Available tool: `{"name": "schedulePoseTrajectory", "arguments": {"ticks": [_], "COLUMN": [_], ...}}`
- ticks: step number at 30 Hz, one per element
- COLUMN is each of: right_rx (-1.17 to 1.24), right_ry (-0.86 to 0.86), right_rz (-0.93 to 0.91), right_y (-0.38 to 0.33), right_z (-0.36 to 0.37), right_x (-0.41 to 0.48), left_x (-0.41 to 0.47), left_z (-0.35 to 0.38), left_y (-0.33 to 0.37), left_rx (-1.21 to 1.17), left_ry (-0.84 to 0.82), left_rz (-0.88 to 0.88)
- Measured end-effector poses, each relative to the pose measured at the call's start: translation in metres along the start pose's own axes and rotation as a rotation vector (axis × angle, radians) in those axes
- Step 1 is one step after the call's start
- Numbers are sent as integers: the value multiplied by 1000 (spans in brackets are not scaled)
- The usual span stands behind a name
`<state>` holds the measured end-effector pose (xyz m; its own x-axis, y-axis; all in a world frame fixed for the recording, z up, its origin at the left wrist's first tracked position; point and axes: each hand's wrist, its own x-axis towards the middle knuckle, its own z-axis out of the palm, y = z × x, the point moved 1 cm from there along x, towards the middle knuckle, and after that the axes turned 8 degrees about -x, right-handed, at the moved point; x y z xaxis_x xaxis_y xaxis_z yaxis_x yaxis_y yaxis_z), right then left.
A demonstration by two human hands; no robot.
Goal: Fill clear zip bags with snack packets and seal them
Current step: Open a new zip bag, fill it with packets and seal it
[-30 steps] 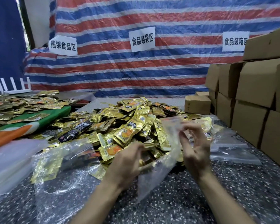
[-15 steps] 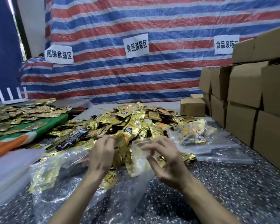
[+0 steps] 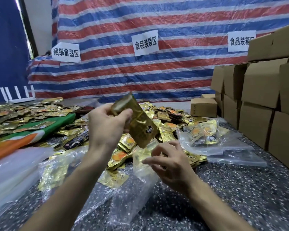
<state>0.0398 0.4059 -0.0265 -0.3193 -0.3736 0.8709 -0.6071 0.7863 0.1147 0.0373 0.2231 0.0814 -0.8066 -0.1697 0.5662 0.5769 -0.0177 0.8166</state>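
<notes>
My left hand [image 3: 107, 125] grips a stack of gold snack packets [image 3: 138, 127], raised and tilted, with its lower end at the mouth of a clear zip bag [image 3: 140, 169]. My right hand [image 3: 170, 164] pinches the bag's upper edge and holds the mouth apart. The bag's body trails down over the speckled table [image 3: 232, 189]. Behind both hands spreads a big pile of gold packets [image 3: 165, 117]. A filled clear bag [image 3: 205, 132] lies to the right of the pile.
Stacked cardboard boxes [image 3: 260, 97] line the right side, and a small box [image 3: 203, 107] sits at the back. More packets [image 3: 23, 112] cover a green and orange cloth on the left. Loose clear bags [image 3: 53, 170] lie at the near left. A striped tarp with paper signs hangs behind.
My left hand has gathered packets from the pile and lifted them up to the bag's mouth. My right hand stays pinching the bag's edge, shifted a little right.
</notes>
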Motion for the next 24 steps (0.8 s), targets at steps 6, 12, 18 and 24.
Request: {"name": "schedulePoseTrajectory", "arguments": {"ticks": [6,12,18,24], "right_rx": [-13,105,192,125], "right_ry": [202,171,134,304], "right_rz": [-31,15,169,215], "right_y": [-5,0,10,21], "right_z": [-6,-6,-11,-18], "right_x": [3,1,-3,-3], "left_x": [-4,2,5,11], "left_z": [14,16,23,34], "left_y": [-20,-20,-11,3], "left_rx": [135,12,247,148], "left_ry": [-26,-207,-277,-418], "left_rz": [-297,-533,-118,-359]}}
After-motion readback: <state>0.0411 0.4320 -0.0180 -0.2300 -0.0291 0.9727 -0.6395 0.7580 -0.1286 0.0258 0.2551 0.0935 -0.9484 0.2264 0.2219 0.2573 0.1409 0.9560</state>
